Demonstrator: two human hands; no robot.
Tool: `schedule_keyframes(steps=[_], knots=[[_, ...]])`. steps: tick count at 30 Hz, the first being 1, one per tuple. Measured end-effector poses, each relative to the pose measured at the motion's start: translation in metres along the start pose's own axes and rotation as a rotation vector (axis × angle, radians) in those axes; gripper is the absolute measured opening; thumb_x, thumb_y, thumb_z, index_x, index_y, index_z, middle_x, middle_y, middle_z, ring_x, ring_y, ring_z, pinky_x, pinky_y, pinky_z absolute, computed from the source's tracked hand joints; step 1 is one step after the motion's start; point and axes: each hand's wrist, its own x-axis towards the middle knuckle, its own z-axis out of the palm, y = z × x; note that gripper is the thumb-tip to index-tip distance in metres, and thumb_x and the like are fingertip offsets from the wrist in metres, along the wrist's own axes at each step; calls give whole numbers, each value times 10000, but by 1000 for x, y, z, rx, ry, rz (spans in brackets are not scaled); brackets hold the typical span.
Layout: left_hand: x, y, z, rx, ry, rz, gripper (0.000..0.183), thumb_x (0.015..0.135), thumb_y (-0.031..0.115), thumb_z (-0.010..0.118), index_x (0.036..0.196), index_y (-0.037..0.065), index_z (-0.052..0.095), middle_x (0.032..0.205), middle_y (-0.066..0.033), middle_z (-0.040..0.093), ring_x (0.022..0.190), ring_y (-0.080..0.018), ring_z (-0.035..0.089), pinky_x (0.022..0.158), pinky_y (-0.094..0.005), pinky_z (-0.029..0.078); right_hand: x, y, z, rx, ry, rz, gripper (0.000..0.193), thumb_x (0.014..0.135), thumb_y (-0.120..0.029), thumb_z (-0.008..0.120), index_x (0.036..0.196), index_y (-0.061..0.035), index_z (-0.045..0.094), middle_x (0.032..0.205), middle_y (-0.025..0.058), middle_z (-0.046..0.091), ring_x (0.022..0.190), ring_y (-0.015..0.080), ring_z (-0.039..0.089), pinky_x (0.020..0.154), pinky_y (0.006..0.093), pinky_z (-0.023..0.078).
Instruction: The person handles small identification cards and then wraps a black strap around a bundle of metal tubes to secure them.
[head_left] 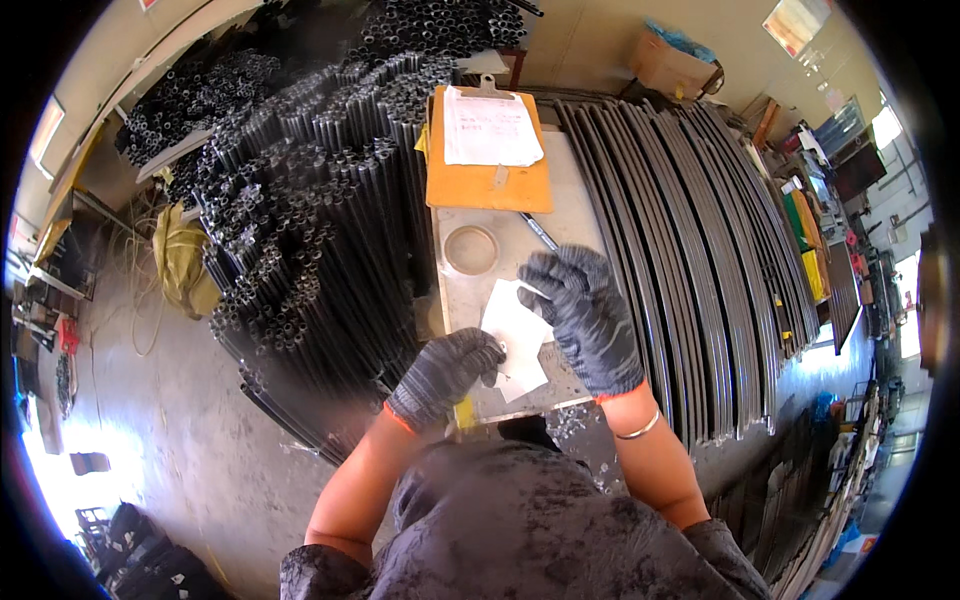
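My left hand [447,372], in a dark grey knit glove with an orange cuff, is closed, its thumb and fingers pinching the left edge of white paper slips [512,345]. My right hand [585,322], gloved the same way, is raised over the slips' upper right side. Its fingers are curled, with the tips beside the paper's edge; what they hold, if anything, is hidden. A dark pen [538,230] points from the clipboard toward that hand's knuckles, and its near end is covered. Left of it lies a roll of clear tape [470,250].
A brown clipboard [490,190] with written sheets lies at the far end of the pale worktop [455,300]. Bundled dark metal tubes [330,230] crowd the left side. Long tubes [680,260] lie in rows to the right. A cardboard box [670,65] sits behind them.
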Motion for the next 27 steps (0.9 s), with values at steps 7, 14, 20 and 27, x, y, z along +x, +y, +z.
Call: schedule_keyframes(steps=[7, 14, 20, 27], knots=[[-4, 8, 8, -104, 161, 98, 138, 935, 180, 551, 900, 47, 537, 748, -6, 573, 660, -79, 526, 573, -210, 427, -20, 33, -5, -966, -215, -171, 442, 757, -58, 704, 1147, -8, 502, 1089, 168, 598, 1005, 295, 600, 867, 353, 486], [4, -44, -1, -208, 397, 167, 83, 912, 137, 573, 913, 58, 550, 731, -26, 557, 598, -98, 530, 535, -248, 441, -19, 33, -22, -815, 428, -572, 441, 792, -134, 723, 1166, -30, 511, 1099, 108, 579, 1007, 193, 564, 874, 328, 462], [-4, -9, 15, -177, 263, -56, 75, 936, 115, 529, 947, 43, 515, 706, -11, 527, 586, -91, 516, 544, -228, 433, -28, 22, 5, -1289, -249, -442, 265, 742, -20, 701, 981, -51, 590, 901, 108, 641, 786, 274, 621, 723, 353, 506], [-10, -2, 26, -176, 314, 56, 65, 930, 59, 519, 957, 57, 460, 711, -10, 524, 607, -88, 520, 563, -229, 455, -33, 39, 6, -1138, -205, -353, 337, 694, 13, 670, 1016, -57, 603, 896, 117, 628, 817, 300, 608, 737, 395, 493]])
